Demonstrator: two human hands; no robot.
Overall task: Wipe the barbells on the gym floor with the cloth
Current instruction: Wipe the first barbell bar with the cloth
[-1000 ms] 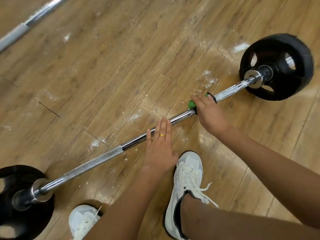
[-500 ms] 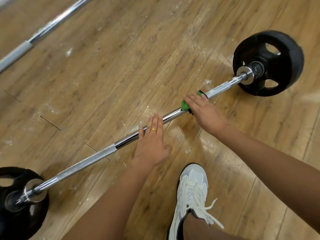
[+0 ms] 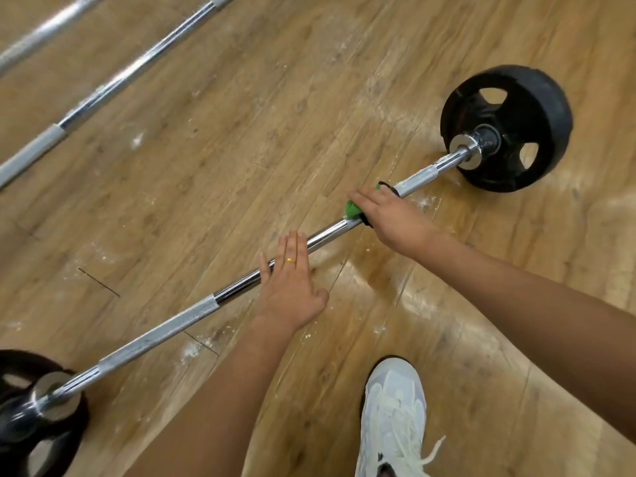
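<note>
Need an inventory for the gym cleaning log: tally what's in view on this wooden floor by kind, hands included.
Chrome steel barbell bars: 3
Round black weight plates: 2
Green wiping cloth: 1
White laced sneaker: 1
Bare hands: 2
Total: 9

L hand (image 3: 292,290), R hand (image 3: 392,218) w/ cloth (image 3: 352,210) on barbell (image 3: 165,330)
</note>
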